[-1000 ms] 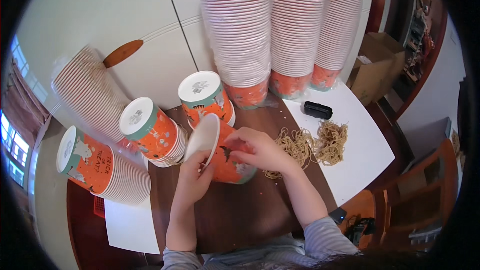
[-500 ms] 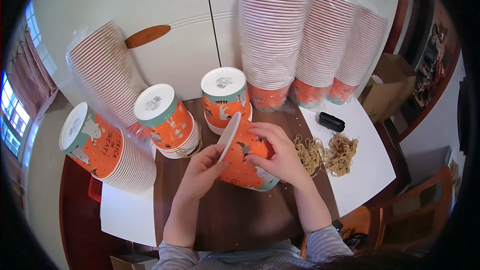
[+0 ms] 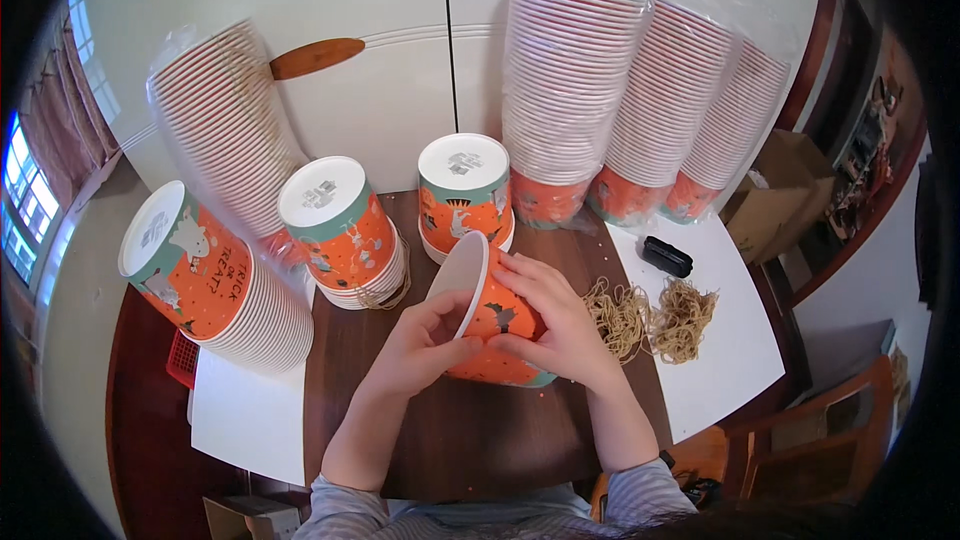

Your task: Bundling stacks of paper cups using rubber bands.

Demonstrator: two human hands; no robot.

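Note:
An orange paper bucket (image 3: 490,368) with a white inside and a green base band is tilted between my hands above the brown tabletop, its mouth facing up and left. My left hand (image 3: 420,345) grips the rim, fingers inside and thumb on the outer wall. Around the outer wall, my right hand (image 3: 555,325) holds the other side, thumb and fingers closed on it. Behind the bucket stands a short upside-down stack of matching buckets (image 3: 462,190). Another short stack (image 3: 345,235), left of it, has tan cord (image 3: 395,290) hanging at its lower side.
Far left leans a taller upside-down stack (image 3: 205,280), with a plastic-wrapped stack (image 3: 225,110) behind. Tall wrapped stacks (image 3: 570,80) stand at the back right. Tan cord bundles (image 3: 683,320) and a black object (image 3: 667,256) lie at right. A cardboard box (image 3: 775,190) and wooden chair (image 3: 810,450) stand beyond.
The bucket has turned a little in my hands, its mouth tipping further up. My left hand has slid deeper over the rim. The whole view has shifted slightly.

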